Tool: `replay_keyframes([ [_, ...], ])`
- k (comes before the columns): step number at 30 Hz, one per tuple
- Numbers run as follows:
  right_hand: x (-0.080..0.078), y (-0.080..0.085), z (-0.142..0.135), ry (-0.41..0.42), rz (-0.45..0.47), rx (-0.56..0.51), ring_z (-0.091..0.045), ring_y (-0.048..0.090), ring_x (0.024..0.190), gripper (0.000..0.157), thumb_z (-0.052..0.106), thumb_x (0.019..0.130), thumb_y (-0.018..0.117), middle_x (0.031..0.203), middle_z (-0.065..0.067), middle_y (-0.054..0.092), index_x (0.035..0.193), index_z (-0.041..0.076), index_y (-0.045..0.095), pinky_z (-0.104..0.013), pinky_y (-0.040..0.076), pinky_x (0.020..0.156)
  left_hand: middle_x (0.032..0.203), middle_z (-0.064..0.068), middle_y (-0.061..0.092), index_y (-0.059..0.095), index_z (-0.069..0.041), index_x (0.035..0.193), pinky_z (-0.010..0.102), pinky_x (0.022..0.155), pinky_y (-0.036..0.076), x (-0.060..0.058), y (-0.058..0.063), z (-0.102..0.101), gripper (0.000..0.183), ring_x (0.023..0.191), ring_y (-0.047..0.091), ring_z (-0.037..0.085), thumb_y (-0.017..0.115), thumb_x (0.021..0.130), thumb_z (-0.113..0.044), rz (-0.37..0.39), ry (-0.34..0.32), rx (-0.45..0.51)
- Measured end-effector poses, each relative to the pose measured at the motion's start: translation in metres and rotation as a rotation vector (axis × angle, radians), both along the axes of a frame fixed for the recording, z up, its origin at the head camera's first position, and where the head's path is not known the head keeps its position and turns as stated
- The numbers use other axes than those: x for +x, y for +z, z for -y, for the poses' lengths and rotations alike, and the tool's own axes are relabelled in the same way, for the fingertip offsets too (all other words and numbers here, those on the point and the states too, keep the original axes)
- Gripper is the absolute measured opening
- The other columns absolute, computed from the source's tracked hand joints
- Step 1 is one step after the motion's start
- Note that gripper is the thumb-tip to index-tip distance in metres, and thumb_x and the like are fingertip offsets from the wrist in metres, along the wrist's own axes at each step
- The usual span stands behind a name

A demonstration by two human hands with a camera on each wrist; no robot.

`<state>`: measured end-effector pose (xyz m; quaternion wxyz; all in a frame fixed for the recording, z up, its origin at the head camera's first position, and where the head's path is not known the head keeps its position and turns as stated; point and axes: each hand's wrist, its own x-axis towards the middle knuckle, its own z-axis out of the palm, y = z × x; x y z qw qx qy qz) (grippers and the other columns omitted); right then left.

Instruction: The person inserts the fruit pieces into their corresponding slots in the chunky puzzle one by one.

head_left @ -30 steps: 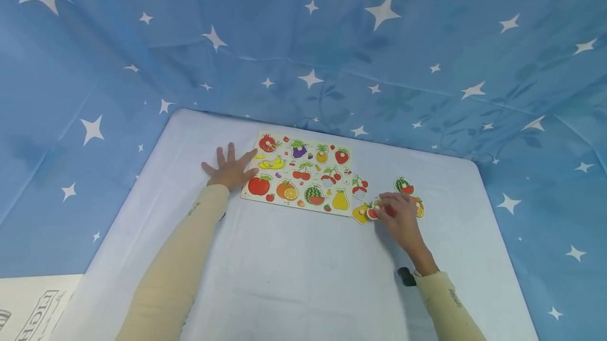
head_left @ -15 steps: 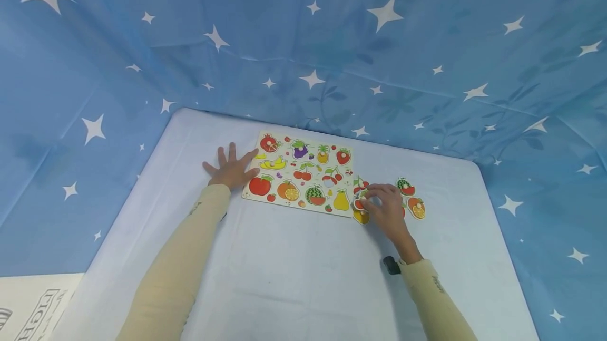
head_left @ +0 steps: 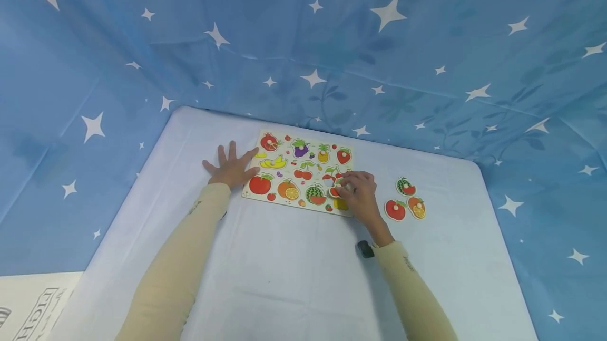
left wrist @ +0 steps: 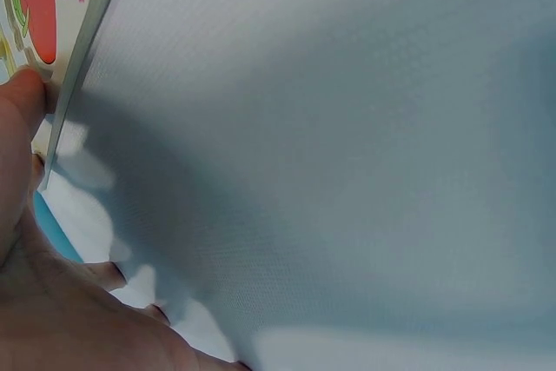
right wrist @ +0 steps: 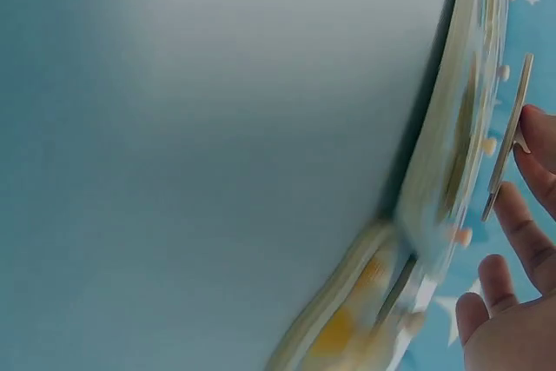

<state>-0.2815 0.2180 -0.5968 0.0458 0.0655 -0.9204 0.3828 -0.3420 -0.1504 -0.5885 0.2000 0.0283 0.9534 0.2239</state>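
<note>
A wooden fruit peg puzzle board (head_left: 280,201) lies on the white-covered table. My left hand (head_left: 229,173) is spread flat at its left edge, with the thumb (left wrist: 29,93) and index finger on the board's rim. My right hand (head_left: 361,196) is over the board's right part and pinches a small puzzle piece (head_left: 334,192) with a red fruit and green leaf by its knob. In the right wrist view this puzzle piece (right wrist: 511,136) shows edge-on, raised above the board. The pear picture is partly covered by my right hand.
Right of the board lie loose puzzle pieces: a watermelon piece (head_left: 405,186), an apple piece (head_left: 395,210) and an orange piece (head_left: 417,207). A blurred yellow piece (right wrist: 334,332) lies beside the board. A blue star-patterned cloth (head_left: 303,40) rises behind the table.
My right hand has moved left with the red fruit piece, from among the loose pieces to over the board. The apple piece has come into view. My left hand has stayed put.
</note>
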Motion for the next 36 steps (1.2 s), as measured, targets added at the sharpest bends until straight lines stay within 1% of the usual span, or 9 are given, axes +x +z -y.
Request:
replay_keyframes([
  [4, -0.008, 0.0, 0.015, 0.028, -0.014, 0.022, -0.04, 0.039, 0.14, 0.009, 0.009, 0.098, 0.079, 0.134, -0.016, 0.068, 0.094, 0.004, 0.073, -0.063, 0.023, 0.118, 0.175, 0.025, -0.016, 0.021, -0.031, 0.173, 0.089, 0.109, -0.006, 0.0, -0.001, 0.0, 0.075, 0.156, -0.02, 0.056, 0.056, 0.108, -0.047, 0.0, 0.006, 0.002],
  [11, -0.024, 0.002, 0.04, 0.08, -0.057, 0.042, -0.042, 0.045, 0.133, 0.01, 0.009, 0.098, 0.08, 0.131, -0.018, 0.07, 0.092, 0.003, 0.074, -0.064, 0.026, 0.115, 0.175, 0.025, -0.016, 0.021, -0.031, 0.173, 0.089, 0.109, -0.006, 0.001, 0.002, 0.001, 0.075, 0.156, -0.02, 0.056, 0.056, 0.108, -0.046, -0.003, 0.003, 0.011],
  [15, -0.033, 0.002, 0.053, 0.095, -0.046, 0.062, -0.042, 0.044, 0.134, 0.011, 0.01, 0.098, 0.079, 0.133, -0.019, 0.069, 0.093, 0.004, 0.073, -0.066, 0.025, 0.113, 0.176, 0.024, -0.017, 0.022, -0.033, 0.173, 0.089, 0.109, -0.008, -0.001, -0.001, 0.001, 0.075, 0.156, -0.022, 0.054, 0.057, 0.108, -0.046, 0.003, 0.011, 0.018],
  [19, -0.042, 0.003, 0.066, 0.11, -0.044, 0.096, -0.042, 0.045, 0.135, 0.011, 0.01, 0.098, 0.08, 0.131, -0.018, 0.07, 0.093, 0.004, 0.073, -0.066, 0.024, 0.115, 0.176, 0.024, -0.016, 0.023, -0.033, 0.173, 0.088, 0.109, -0.008, -0.002, -0.004, 0.001, 0.075, 0.156, -0.022, 0.054, 0.057, 0.108, -0.046, -0.004, 0.016, 0.023],
  [25, -0.054, 0.003, 0.079, 0.144, -0.096, 0.106, -0.044, 0.051, 0.13, 0.011, 0.006, 0.094, 0.082, 0.126, -0.02, 0.073, 0.09, 0.001, 0.073, -0.067, 0.026, 0.115, 0.176, 0.024, -0.016, 0.023, -0.034, 0.172, 0.088, 0.11, -0.007, -0.001, -0.002, 0.001, 0.074, 0.156, -0.021, 0.055, 0.056, 0.108, -0.048, -0.012, 0.013, 0.015],
  [28, -0.059, 0.0, 0.084, 0.146, -0.121, 0.141, -0.042, 0.056, 0.127, 0.013, 0.007, 0.093, 0.083, 0.124, -0.02, 0.073, 0.088, 0.0, 0.073, -0.066, 0.029, 0.115, 0.176, 0.023, -0.017, 0.022, -0.035, 0.172, 0.087, 0.11, -0.008, -0.002, -0.004, 0.001, 0.074, 0.157, -0.022, 0.053, 0.056, 0.108, -0.048, -0.008, 0.017, 0.021],
  [31, -0.063, -0.003, 0.087, 0.134, -0.102, 0.165, -0.041, 0.056, 0.127, 0.013, 0.008, 0.093, 0.083, 0.125, -0.02, 0.073, 0.089, 0.0, 0.074, -0.064, 0.03, 0.115, 0.176, 0.022, -0.017, 0.022, -0.036, 0.172, 0.087, 0.11, -0.009, -0.002, -0.005, 0.001, 0.074, 0.157, -0.022, 0.053, 0.056, 0.108, -0.049, -0.009, 0.018, 0.022],
  [36, -0.066, -0.004, 0.092, 0.106, -0.042, 0.177, -0.043, 0.049, 0.132, 0.012, 0.01, 0.095, 0.082, 0.131, -0.02, 0.07, 0.093, 0.0, 0.076, -0.066, 0.029, 0.115, 0.176, 0.023, -0.016, 0.023, -0.035, 0.172, 0.087, 0.11, -0.008, -0.001, -0.005, 0.003, 0.074, 0.157, -0.022, 0.053, 0.057, 0.108, -0.048, -0.016, 0.016, 0.027],
])
